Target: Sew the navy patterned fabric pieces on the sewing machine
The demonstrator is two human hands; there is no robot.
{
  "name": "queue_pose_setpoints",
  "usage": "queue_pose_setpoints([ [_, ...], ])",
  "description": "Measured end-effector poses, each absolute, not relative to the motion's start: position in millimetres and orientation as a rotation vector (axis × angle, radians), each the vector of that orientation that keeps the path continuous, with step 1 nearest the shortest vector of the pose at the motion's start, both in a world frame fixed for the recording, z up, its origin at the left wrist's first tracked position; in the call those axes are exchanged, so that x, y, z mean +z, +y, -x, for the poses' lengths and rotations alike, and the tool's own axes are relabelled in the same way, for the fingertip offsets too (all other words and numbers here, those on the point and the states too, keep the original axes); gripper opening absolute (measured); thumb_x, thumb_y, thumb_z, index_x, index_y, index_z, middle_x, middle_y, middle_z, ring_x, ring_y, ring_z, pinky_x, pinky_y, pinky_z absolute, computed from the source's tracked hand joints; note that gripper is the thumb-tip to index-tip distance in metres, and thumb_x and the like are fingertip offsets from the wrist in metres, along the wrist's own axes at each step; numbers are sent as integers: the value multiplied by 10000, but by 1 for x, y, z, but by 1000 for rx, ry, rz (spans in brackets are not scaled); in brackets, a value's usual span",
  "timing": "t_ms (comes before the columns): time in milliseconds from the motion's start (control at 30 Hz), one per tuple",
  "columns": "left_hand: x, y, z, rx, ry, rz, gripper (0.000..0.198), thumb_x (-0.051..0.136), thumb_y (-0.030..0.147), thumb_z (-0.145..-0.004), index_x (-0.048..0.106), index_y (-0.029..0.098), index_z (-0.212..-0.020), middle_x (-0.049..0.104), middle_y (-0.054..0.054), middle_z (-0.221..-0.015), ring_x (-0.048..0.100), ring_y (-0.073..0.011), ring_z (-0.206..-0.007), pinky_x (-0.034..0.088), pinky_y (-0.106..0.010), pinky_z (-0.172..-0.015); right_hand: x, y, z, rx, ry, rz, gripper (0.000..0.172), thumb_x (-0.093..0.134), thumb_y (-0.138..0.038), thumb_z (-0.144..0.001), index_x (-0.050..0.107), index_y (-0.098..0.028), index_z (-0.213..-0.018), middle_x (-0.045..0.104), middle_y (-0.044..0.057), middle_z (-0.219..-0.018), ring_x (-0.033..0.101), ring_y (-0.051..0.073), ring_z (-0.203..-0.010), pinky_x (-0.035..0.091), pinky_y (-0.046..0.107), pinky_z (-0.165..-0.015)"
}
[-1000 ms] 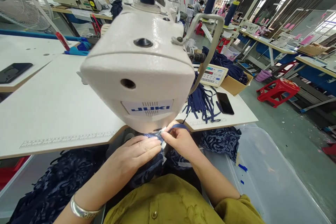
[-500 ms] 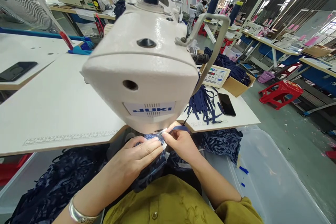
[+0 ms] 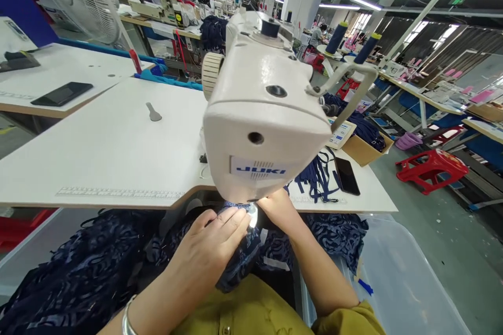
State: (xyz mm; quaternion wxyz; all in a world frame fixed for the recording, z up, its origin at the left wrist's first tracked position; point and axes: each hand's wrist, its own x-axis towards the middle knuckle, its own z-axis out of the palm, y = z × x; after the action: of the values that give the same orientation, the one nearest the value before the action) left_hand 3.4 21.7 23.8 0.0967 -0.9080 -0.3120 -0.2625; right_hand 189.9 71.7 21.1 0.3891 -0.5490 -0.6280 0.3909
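Observation:
Dark blue patterned fabric lies under the front of the white JUKI sewing machine. My left hand rests palm down on the fabric, its fingers stretched out flat and close together just below the machine head. A bright work light falls beside its fingertips. On the other side, my right hand reaches in behind the lower edge of the machine head. Its fingers are hidden there, so what they touch does not show.
Navy straps lie right of the machine, beside a black phone and a cardboard box. A small flat metal piece lies on the white table. More patterned fabric hangs in a clear plastic bin.
The view has swung left, so the machine appears farther right. My right hand, which pinched a blue strap, has moved in behind the machine head. My left hand stays on the fabric.

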Motion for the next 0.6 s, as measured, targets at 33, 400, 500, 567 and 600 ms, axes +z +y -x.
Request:
queue_pose_setpoints([
  [33,22,21,-5,-778,-934,2679,354,359,67,-929,609,168,-1158,674,-55,-1171,589,-170,-1086,345,-323,-874,21,73,-189,976,-1609,1406,129,570,-189,-770,610,-219,-651,568,-7,-557,586,205,-734,461,314,-705],
  [400,4,19,-14,-882,-1096,2600,345,406,96,-916,608,191,-1179,674,-49,-1169,586,-188,-1094,318,-342,-941,10,84,-193,848,-1653,1409,66,634,-170,-738,628,-231,-713,625,24,-605,609,244,-843,466,343,-742],
  [500,4,19,-17,-909,-1084,2567,350,390,98,-918,610,190,-1175,680,-49,-1155,592,-185,-1071,323,-337,-918,7,87,-193,829,-1664,1415,67,622,-187,-743,624,-252,-727,625,22,-620,610,248,-845,468,352,-749],
  [567,6,18,-18,-885,-1102,2572,363,374,88,-919,608,185,-1179,675,-52,-1170,590,-190,-1071,322,-345,-908,6,87,-193,811,-1671,1421,60,619,-199,-744,618,-257,-730,634,29,-648,606,257,-872,468,357,-755],
  [600,8,18,-18,-869,-1113,2580,365,370,85,-919,609,182,-1178,672,-52,-1178,588,-193,-1073,322,-349,-905,6,87,-193,800,-1677,1426,55,617,-204,-745,614,-257,-728,640,33,-665,603,261,-890,467,358,-759],
])
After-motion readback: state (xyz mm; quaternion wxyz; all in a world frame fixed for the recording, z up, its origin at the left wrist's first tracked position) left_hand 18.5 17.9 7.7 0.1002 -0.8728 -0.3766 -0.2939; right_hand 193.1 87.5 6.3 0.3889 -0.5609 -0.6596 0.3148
